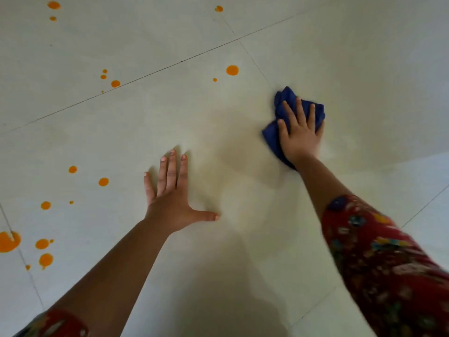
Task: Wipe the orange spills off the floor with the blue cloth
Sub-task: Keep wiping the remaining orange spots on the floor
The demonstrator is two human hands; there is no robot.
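The right hand (300, 135) lies flat on the cloth (286, 99), fingers straight and a little spread, pressing it to the floor (364, 69) rather than gripping it. The cloth is bunched beneath the palm, longer along the line of the fingers, with folds showing past the fingertips and at the thumb side. The left hand (172, 198) holds nothing: it rests flat on the floor, fingers straight and close, thumb stuck out toward the right, and looks like a prop for the body's weight. Between the two hands the tile shows no orange drops, only a dull, faintly yellow sheen. Every spill in view lies leftward of the cloth. The nearest is a round spot (232, 70), ahead and left of the right hand's fingertips, just past a tile joint (255, 62), with a tiny drop beside it. Farther left sits a small cluster (115, 83); a pair of drops (103, 181) lies left of the left hand; and the largest blot (8, 240) is at the near-left edge, well apart from the cloth. The coming stroke likely runs forward and left to the round spot. The left hand is nearer the left-side drops, but only the right hand has the cloth.
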